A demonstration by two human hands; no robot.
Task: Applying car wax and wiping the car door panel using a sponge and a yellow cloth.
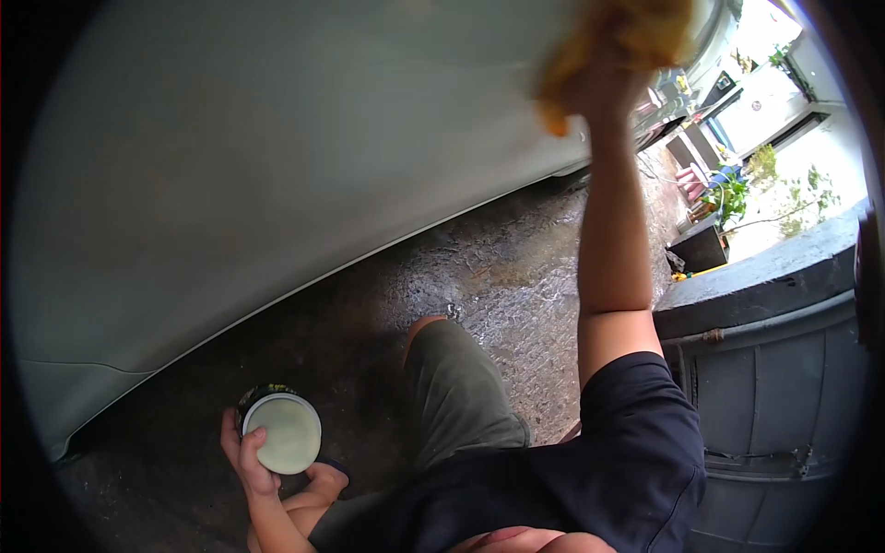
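My left hand [253, 456] grips a round tub [283, 434] of pale, smooth paste at the lower left, its thumb over the rim and the tub's opening facing up at me. Stretched far out at the top right, my right hand [608, 86] has hold of an orange-yellow cloth [639, 31]; both are blurred. The cloth is against or very close to the light grey body panel of a vehicle [276, 138]; actual contact cannot be made out.
Below the panel's lower edge lies wet, rough concrete floor [518, 276]. A dark metal gate [767, 387] and a low ledge [774, 269] stand on the right. Beyond them are potted plants [729, 197] and a pink plastic stool [691, 181].
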